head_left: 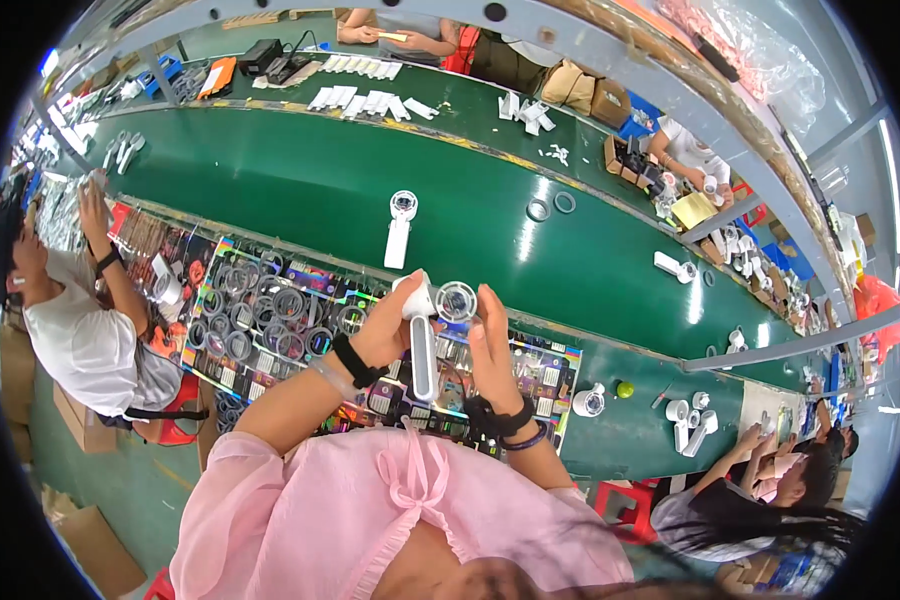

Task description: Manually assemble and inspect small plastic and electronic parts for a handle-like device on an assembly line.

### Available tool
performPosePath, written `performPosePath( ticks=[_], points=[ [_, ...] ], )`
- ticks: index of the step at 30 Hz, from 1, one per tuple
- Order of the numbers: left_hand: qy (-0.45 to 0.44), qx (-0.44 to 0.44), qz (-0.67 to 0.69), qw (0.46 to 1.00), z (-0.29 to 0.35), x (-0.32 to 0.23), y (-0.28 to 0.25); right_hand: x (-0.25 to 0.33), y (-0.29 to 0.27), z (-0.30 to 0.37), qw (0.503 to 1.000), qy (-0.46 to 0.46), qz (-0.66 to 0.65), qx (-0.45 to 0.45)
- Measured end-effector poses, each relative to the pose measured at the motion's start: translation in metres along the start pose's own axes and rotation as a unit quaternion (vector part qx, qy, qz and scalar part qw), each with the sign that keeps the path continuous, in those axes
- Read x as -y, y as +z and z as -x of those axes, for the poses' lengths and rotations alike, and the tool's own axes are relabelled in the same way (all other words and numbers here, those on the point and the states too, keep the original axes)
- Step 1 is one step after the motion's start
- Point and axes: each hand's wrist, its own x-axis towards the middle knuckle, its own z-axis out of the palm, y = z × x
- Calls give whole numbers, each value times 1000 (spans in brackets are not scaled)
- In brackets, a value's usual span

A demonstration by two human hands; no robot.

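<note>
A white handheld fan [424,365] is in front of me over the near bench, its handle pointing down toward me. My left hand [382,325] is closed around the fan's white upper part. To the right of that part is a round fan front [457,301] with a clear rim and dark centre; I cannot tell whether it is joined to the fan. My right hand [492,350] is at the right edge of this round front, thumb and fingers curved against it. Another white handheld fan [398,235] lies on the green belt just beyond my hands.
Many grey rings [260,310] lie on colourful packaging [360,400] to my left. Beyond runs a green conveyor belt [300,190] carrying two loose rings [550,206]. A white fan [589,402] and a green ball [625,389] stand right. Co-workers sit on both sides; a metal frame [790,345] crosses the right.
</note>
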Motion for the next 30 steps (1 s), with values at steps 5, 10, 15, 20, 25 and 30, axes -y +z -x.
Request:
performPosePath(
  ticks=[5,10,15,20,25,30],
  points=[
    [14,67,-74,995,59,3,25,27,27,-5,991,-21,-118,-58],
    [33,82,-41,995,82,11,17,54,35,-2,984,-154,-4,-84],
    [38,81,-38,995,93,15,21,60,37,6,983,-121,-131,-47],
    [13,95,-47,994,99,14,20,65,29,0,977,-65,-198,32],
    [3,78,-45,996,105,17,20,51,27,-5,976,-46,-198,75],
    [-2,41,-8,999,106,27,11,44,30,-4,975,-18,-177,132]
  ],
)
